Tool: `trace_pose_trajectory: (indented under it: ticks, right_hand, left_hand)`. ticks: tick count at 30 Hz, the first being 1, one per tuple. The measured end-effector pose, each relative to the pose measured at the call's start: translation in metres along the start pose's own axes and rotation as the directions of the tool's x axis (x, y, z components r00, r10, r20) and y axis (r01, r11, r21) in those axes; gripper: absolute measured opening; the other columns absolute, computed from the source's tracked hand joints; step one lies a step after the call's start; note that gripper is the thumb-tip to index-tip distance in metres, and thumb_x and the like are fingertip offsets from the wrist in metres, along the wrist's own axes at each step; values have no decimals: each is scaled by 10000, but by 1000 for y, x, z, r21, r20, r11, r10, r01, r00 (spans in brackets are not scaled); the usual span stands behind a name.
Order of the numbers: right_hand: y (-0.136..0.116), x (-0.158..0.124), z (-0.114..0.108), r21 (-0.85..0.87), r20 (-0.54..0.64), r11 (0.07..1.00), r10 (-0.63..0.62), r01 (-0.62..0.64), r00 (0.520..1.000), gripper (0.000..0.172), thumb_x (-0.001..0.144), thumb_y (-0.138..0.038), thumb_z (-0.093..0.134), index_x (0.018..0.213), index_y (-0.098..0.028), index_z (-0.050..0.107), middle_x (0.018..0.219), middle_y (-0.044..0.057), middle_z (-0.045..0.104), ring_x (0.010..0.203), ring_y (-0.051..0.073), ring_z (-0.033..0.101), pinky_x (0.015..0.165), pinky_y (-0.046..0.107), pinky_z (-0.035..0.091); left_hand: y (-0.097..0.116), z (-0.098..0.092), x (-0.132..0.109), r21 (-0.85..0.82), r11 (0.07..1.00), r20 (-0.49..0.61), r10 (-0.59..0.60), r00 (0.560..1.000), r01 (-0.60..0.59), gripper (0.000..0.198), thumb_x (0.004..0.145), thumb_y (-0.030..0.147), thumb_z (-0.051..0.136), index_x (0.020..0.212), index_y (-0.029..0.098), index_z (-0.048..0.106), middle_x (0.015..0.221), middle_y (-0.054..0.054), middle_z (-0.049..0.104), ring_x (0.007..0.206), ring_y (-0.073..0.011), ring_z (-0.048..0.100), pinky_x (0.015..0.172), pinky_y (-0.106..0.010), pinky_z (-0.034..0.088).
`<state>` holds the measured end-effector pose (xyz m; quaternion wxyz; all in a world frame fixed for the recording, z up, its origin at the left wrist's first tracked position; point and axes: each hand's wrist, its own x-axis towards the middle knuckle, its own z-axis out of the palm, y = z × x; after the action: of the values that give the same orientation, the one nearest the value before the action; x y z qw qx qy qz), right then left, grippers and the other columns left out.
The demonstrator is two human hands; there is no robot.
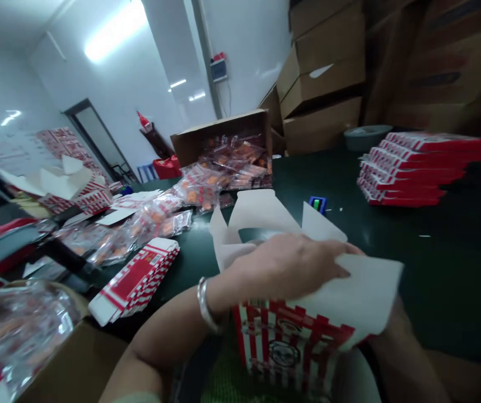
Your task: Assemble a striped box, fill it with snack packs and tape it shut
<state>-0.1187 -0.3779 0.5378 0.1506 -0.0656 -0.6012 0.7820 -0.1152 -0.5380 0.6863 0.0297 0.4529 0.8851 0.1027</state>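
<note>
A red-and-white striped paper carton (pixel 290 341) stands upright in front of me, its white top flaps (pixel 252 210) spread open. My left hand (pixel 293 263), with a silver bangle at the wrist, reaches across the top of the carton. Its fingers are bent and closed on the base of the right-hand flap, somewhat smeared by motion. My right hand (pixel 385 330) is at the carton's right side. The wide white flap covers most of it, and its fingers are hidden. What lies inside the carton is mostly hidden by my left hand.
Flattened striped cartons (pixel 139 280) lie left, near clear packets (pixel 152 221). More packets spill from a cardboard box (pixel 219 123) behind. A red-edged carton stack (pixel 412 168) stands right, beside a grey basin (pixel 366 137). A small blue-and-green object (pixel 318 204) lies on the dark table (pixel 442 268).
</note>
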Motion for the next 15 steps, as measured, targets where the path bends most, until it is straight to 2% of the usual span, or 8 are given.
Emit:
trace_pose_trajectory:
  ticks: [3,5,7,10,12,14,15]
  right_hand:
    - [-7,0,2,-41,-132,997,64,-70,989,513,600,-448,734,1038,-183,693,755,54,716,650,237,665,459,277,475]
    - [-7,1,3,-127,-156,992,-26,6,987,460,664,-462,680,1003,-152,709,831,84,725,714,241,667,485,277,471]
    - [-5,0,4,-223,-151,967,-162,126,975,431,749,-466,604,1023,-151,713,916,98,725,773,245,665,539,296,486]
    - [-1,-4,3,-353,-210,908,-314,228,926,457,835,-452,510,1121,-140,684,953,104,719,788,250,661,596,327,500]
    - [-1,-8,0,-397,-179,882,-347,255,921,474,848,-458,485,1116,-123,686,923,105,721,775,252,661,623,337,509]
    - [-3,-12,-4,-408,-102,863,-367,297,925,474,844,-472,477,1076,-124,701,903,96,724,769,247,664,649,334,520]
    - [-4,-14,-5,-410,-77,854,-381,319,921,468,844,-473,473,1066,-131,705,901,90,724,770,242,666,659,330,523]
  left_hand:
    - [-38,-2,15,-300,954,135,36,990,6,243,939,351,452,825,153,534,729,16,519,670,-107,503,633,-233,390]
    - [-61,-3,26,-438,899,210,108,972,-5,282,918,388,465,785,146,526,735,24,498,672,-98,480,640,-232,391]
    - [-72,-4,34,-475,880,240,120,963,9,314,885,432,501,772,142,541,726,29,493,672,-98,474,640,-236,387]
    - [-67,-7,40,-401,910,243,-1,970,101,294,867,409,516,790,132,575,733,17,531,681,-108,499,649,-246,393]
    - [-52,-13,39,-311,938,300,-53,953,150,312,875,405,492,763,129,585,724,3,561,670,-116,518,650,-256,408]
    - [-36,-19,32,-260,948,459,-46,887,184,320,842,433,539,763,130,610,732,-13,607,666,-135,552,652,-271,444]
    - [-28,-22,26,-262,942,553,-33,832,211,307,796,439,604,791,133,631,754,-20,635,679,-152,577,660,-283,469]
